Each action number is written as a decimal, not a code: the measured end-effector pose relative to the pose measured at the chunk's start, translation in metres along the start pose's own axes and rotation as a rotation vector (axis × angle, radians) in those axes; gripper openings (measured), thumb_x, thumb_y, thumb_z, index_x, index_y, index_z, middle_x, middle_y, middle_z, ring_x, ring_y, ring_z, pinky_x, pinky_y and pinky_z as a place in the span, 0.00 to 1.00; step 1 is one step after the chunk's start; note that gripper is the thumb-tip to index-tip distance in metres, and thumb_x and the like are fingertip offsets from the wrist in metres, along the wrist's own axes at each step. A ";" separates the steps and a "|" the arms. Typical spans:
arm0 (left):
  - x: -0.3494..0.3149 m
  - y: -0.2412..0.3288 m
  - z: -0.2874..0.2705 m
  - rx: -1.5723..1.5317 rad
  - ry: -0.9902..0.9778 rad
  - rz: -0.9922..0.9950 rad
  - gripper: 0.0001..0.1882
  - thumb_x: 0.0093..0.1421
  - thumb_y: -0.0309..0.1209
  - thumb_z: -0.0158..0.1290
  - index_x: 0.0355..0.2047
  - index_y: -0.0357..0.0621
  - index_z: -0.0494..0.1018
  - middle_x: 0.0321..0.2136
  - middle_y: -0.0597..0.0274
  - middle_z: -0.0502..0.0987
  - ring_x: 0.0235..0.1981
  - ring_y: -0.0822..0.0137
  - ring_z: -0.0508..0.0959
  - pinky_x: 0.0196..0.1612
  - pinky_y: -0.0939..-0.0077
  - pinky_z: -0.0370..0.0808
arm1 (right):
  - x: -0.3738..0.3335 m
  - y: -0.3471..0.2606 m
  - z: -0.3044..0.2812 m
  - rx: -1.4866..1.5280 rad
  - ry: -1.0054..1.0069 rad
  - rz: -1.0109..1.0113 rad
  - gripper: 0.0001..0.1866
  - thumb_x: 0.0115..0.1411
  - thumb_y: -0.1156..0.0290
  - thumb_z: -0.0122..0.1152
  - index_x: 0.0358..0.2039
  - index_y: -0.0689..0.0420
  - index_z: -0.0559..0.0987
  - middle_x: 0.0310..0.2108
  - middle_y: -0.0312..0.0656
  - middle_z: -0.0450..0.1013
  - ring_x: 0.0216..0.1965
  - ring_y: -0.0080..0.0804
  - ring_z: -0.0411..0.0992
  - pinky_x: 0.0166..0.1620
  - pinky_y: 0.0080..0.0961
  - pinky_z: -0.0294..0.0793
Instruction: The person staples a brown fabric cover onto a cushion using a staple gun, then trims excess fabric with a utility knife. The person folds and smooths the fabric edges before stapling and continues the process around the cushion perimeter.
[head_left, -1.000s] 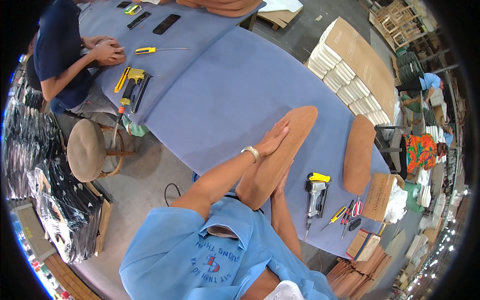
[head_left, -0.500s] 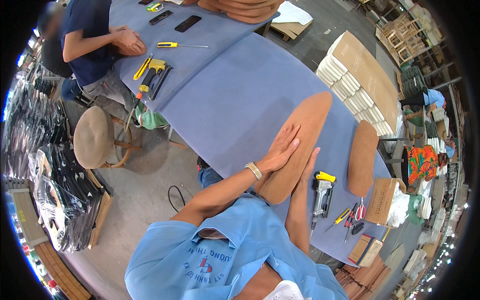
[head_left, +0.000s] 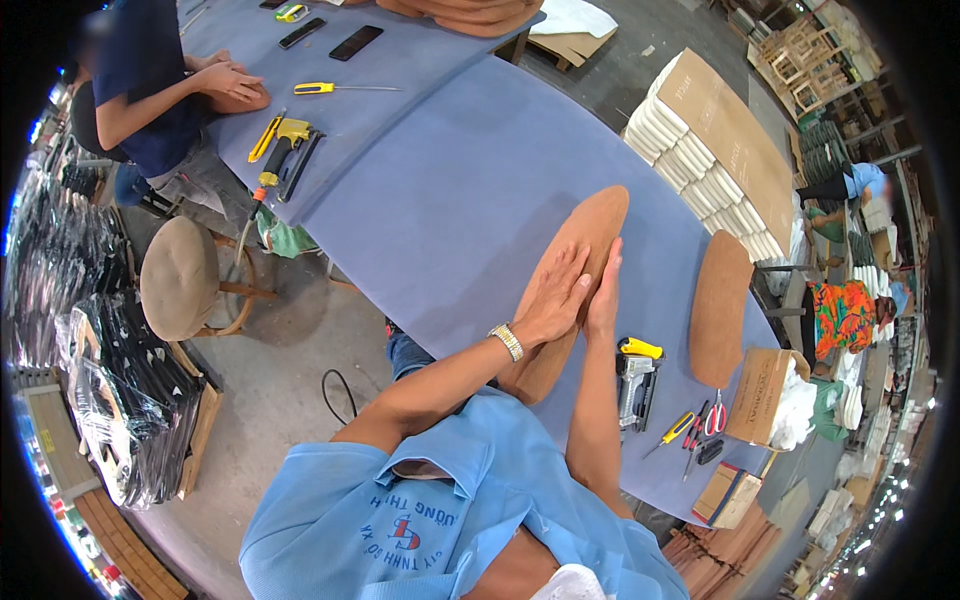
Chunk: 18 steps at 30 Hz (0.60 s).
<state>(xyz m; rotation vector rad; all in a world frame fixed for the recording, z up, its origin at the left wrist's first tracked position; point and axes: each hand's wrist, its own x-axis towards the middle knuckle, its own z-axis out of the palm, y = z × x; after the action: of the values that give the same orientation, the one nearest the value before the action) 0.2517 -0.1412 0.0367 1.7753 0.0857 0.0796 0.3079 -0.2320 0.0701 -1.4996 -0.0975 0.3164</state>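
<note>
A long brown padded panel point(head_left: 603, 212) with rounded ends stands tilted on its edge on the blue table, reaching from near my chest to the table's middle. My left hand point(head_left: 556, 300) lies flat against its broad face, fingers stretched out, a metal watch on that wrist. Along the panel's right edge, my right hand point(head_left: 603, 298) rests with straight fingers pointing away from me. Right of my right forearm lies a grey staple gun point(head_left: 637, 388) with a yellow end. A second brown padded panel point(head_left: 720, 310) sits farther right.
Beyond the staple gun are a yellow screwdriver point(head_left: 677, 428), red-handled scissors point(head_left: 715, 418) and an open carton point(head_left: 762, 398). At the far left, a co-worker's hands point(head_left: 228, 82) touch a brown piece near a yellow nail gun point(head_left: 290, 150). A round stool point(head_left: 180, 278) stands left.
The panel has turned more onto its edge, showing a narrower face. My right hand has slid up and away along its right side, while my left hand stays on the face.
</note>
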 end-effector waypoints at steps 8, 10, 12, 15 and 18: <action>0.017 0.000 0.009 -0.025 -0.021 -0.032 0.34 0.78 0.48 0.30 0.79 0.47 0.45 0.79 0.50 0.40 0.80 0.52 0.36 0.77 0.47 0.34 | 0.064 0.028 -0.030 -0.195 0.016 -0.127 0.42 0.79 0.44 0.30 0.78 0.63 0.39 0.81 0.50 0.31 0.81 0.41 0.29 0.79 0.36 0.32; 0.015 -0.001 0.010 -0.007 -0.031 -0.027 0.34 0.78 0.47 0.31 0.78 0.47 0.45 0.79 0.50 0.40 0.80 0.52 0.36 0.77 0.47 0.35 | 0.069 0.040 -0.037 -0.268 0.026 -0.204 0.42 0.79 0.44 0.31 0.77 0.64 0.38 0.81 0.51 0.31 0.81 0.42 0.28 0.79 0.36 0.31; 0.016 -0.003 0.011 0.001 -0.020 -0.017 0.33 0.78 0.46 0.31 0.79 0.48 0.46 0.79 0.50 0.40 0.80 0.52 0.36 0.77 0.46 0.35 | 0.067 0.039 -0.033 -0.274 0.014 -0.240 0.42 0.79 0.44 0.31 0.77 0.64 0.38 0.81 0.51 0.30 0.81 0.42 0.28 0.79 0.36 0.31; 0.016 -0.003 0.011 -0.015 -0.012 -0.014 0.32 0.79 0.45 0.31 0.79 0.49 0.46 0.79 0.51 0.41 0.80 0.52 0.36 0.77 0.47 0.35 | 0.050 0.036 -0.029 -0.146 -0.020 -0.195 0.43 0.79 0.44 0.32 0.77 0.64 0.37 0.81 0.50 0.30 0.81 0.42 0.28 0.79 0.37 0.31; 0.016 -0.003 0.011 -0.033 -0.008 -0.003 0.32 0.79 0.44 0.31 0.79 0.49 0.46 0.79 0.52 0.41 0.80 0.53 0.37 0.77 0.47 0.35 | 0.025 0.032 -0.022 0.028 -0.056 -0.130 0.43 0.78 0.44 0.32 0.78 0.64 0.37 0.81 0.50 0.29 0.81 0.42 0.28 0.79 0.37 0.31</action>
<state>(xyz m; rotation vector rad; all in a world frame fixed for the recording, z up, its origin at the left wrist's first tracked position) 0.2690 -0.1492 0.0317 1.7425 0.0811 0.0719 0.3333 -0.2456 0.0339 -1.4494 -0.2337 0.2538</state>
